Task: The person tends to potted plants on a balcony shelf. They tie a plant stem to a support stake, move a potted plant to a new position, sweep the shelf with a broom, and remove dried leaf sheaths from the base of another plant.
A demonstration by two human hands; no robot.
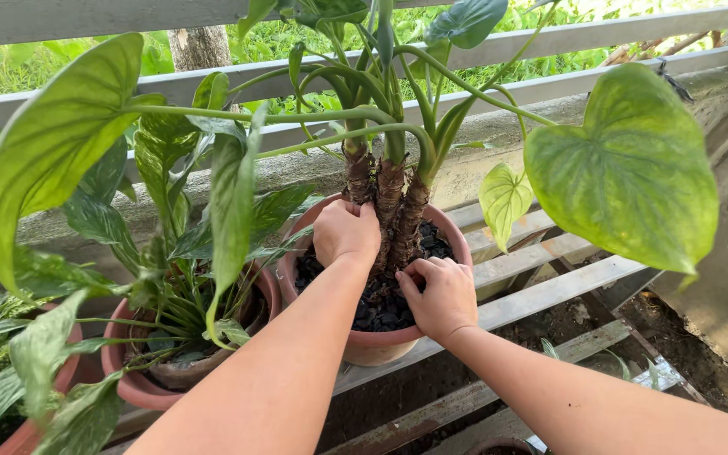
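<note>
A terracotta pot [457, 246] stands on a wooden slatted bench [549, 291]. It is filled with dark chunks [381, 307] and holds a plant with thick brown stems [389, 198] and big heart-shaped green leaves [629, 173]. My left hand [345, 232] is curled at the base of the stems, on the pot's far left side. My right hand [440, 297] rests on the dark chunks at the near right, fingers bent against the stems. Whether either hand holds anything is hidden.
A second terracotta pot [132, 383] with a narrow-leaved variegated plant [183, 278] stands to the left, and a third pot [23, 434] at the far left. A concrete ledge [507, 126] and grey rails [600, 38] run behind. Bare soil [684, 345] lies below the bench.
</note>
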